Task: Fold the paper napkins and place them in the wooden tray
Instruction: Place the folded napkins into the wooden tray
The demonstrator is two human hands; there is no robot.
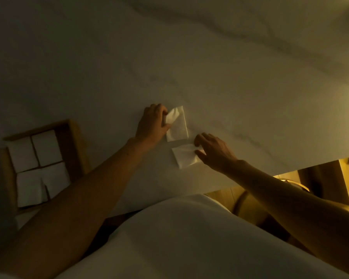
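Two white paper napkins lie on the pale marble table [230, 77]. My left hand [151, 123] pinches the left edge of the upper napkin [178, 125], lifting a crumpled flap. My right hand [214, 152] rests its fingertips on the right edge of the lower napkin [184, 157], which lies flat. The wooden tray [74, 141] sits at the left and holds several folded white napkins [46, 148] side by side.
The table's near edge runs diagonally at the lower right, with wooden chair parts [250, 200] and floor below it. My white-clothed torso [179, 238] fills the bottom of the view. The light is dim.
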